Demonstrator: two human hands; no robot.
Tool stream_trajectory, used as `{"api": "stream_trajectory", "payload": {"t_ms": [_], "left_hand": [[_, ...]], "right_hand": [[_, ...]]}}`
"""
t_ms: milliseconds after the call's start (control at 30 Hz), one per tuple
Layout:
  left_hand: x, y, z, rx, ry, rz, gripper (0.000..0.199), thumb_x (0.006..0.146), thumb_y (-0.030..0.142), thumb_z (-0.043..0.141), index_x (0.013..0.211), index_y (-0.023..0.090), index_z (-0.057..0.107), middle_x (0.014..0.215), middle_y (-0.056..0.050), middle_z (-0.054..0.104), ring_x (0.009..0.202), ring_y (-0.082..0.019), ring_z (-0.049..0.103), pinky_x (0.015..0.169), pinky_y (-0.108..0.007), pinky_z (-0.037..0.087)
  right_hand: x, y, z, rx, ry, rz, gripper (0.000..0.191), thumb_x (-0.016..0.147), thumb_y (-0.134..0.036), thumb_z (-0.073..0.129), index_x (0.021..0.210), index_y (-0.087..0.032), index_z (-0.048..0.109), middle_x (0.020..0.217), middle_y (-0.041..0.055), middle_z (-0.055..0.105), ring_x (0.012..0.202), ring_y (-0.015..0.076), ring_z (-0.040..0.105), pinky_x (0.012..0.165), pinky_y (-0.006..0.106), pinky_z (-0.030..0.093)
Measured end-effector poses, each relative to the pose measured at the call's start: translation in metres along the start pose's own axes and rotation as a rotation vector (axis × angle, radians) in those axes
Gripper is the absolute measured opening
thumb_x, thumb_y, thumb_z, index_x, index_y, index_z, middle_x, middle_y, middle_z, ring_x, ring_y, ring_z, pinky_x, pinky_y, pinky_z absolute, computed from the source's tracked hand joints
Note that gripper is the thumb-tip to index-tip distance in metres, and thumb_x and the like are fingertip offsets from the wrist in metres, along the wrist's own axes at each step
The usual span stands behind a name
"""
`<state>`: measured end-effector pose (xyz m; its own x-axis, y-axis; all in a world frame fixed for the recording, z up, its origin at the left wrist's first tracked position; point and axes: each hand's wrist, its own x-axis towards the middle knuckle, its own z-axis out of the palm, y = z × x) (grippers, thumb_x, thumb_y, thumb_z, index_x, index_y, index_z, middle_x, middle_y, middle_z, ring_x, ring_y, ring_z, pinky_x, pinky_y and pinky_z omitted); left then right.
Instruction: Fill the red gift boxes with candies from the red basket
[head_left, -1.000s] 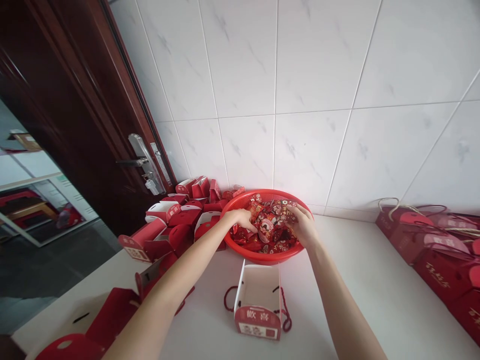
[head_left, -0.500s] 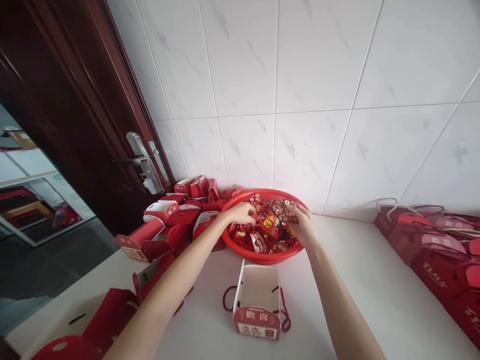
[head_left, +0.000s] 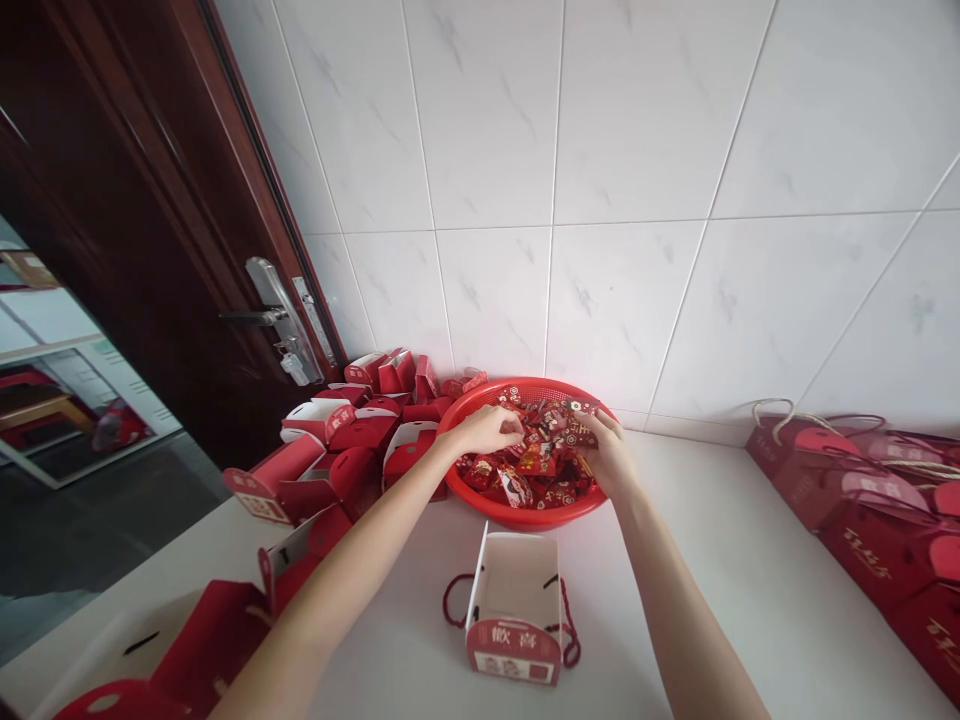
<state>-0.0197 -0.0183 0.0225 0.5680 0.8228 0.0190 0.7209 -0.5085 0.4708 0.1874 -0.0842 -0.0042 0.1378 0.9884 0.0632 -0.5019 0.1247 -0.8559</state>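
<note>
A red plastic basket [head_left: 525, 518] holds many small wrapped candies [head_left: 538, 460] in red and dark red wrappers. Over its left part is my left hand [head_left: 486, 430], fingers curled into a pinch; what they hold, if anything, is hidden. My right hand [head_left: 609, 455] reaches in at the right side, its thumb and fingers closed on a dark red candy packet [head_left: 581, 428] with white patterns. In front of the basket stands an open red and white gift box [head_left: 517, 580] with dark red cord handles; its white inside shows.
Several red gift boxes [head_left: 364, 430] crowd the table's left side, some open. Red gift bags [head_left: 862, 520] with rope handles line the right. A tiled wall [head_left: 487, 290] rises behind the basket, and a brown door [head_left: 187, 200] is at the left.
My left hand has lifted slightly and shifted a little right over the candies, its fingers curling more. My right hand stays at nearly the same spot. The view has shifted slightly.
</note>
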Motion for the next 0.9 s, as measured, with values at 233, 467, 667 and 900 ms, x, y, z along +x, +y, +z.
{"api": "stream_trajectory", "payload": {"t_ms": [233,467,667,900], "left_hand": [[0.001,0.013,0.014,0.021,-0.150,0.010,0.074,0.063,0.059,0.081,0.127,0.025,0.067,0.130,-0.010,0.068,0.117,-0.032,0.063,0.089,-0.031,0.047],[0.013,0.015,0.026,0.032,-0.142,0.088,0.057,0.070,0.032,0.077,0.126,0.023,0.068,0.124,-0.011,0.070,0.116,-0.033,0.063,0.097,-0.036,0.045],[0.014,0.015,0.017,0.051,0.155,0.008,0.030,0.089,0.026,0.056,0.113,0.018,0.072,0.122,-0.013,0.069,0.115,-0.029,0.062,0.099,-0.037,0.046],[0.015,0.013,0.011,0.220,0.316,-0.141,0.052,0.077,0.007,0.058,0.128,0.017,0.066,0.134,-0.015,0.062,0.127,-0.031,0.056,0.106,-0.038,0.044]], "right_hand": [[0.000,-0.001,0.001,-0.008,0.024,-0.024,0.025,0.062,-0.039,0.083,0.075,-0.023,0.069,0.076,0.0012,0.074,0.075,0.0221,0.068,0.056,0.029,0.052],[0.002,0.001,-0.001,0.026,0.095,-0.050,0.023,0.061,-0.035,0.083,0.073,-0.023,0.067,0.075,0.0004,0.075,0.073,0.0222,0.070,0.056,0.030,0.052],[0.006,0.002,-0.002,0.096,0.180,-0.099,0.020,0.059,-0.031,0.080,0.072,-0.023,0.066,0.070,-0.0005,0.073,0.065,0.0192,0.068,0.055,0.029,0.054],[0.007,0.002,-0.001,0.136,0.233,-0.111,0.018,0.056,-0.029,0.078,0.069,-0.023,0.066,0.068,0.0003,0.072,0.059,0.0179,0.066,0.047,0.027,0.051]]}}
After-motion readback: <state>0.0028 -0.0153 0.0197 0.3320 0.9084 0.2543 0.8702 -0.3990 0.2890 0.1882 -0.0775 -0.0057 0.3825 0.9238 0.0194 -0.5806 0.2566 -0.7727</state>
